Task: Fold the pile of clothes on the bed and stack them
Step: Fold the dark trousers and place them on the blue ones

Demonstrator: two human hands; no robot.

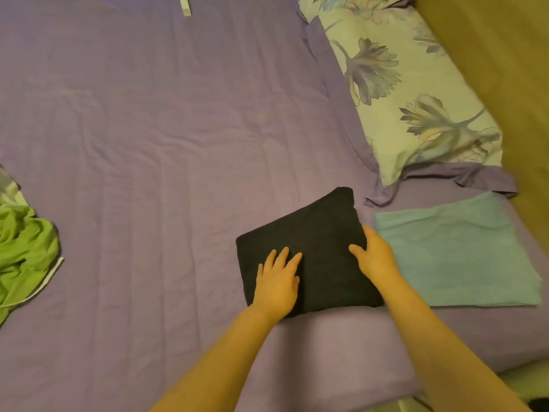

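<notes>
Both hands on the folded dark garment (pixel 309 248)
Left hand (pixel 277 282) presses flat, right hand (pixel 375 257) grips its edge; lift level onto the teal piece (pixel 457 254) near the bed (pixel 148 129) edge

Two folded items are counted on the bed (pixel 148 129): one dark folded cloth (pixel 315 233) and one light blue folded cloth (pixel 454 254), laid side by side. One unfolded green garment (pixel 23 251) is seen at the left edge, with a scrap of another fabric just above it, too cropped to be identified. One floral pillow (pixel 410 93) is counted. Two hands are seen, the left hand (pixel 277 282) and the right hand (pixel 375 255).
</notes>
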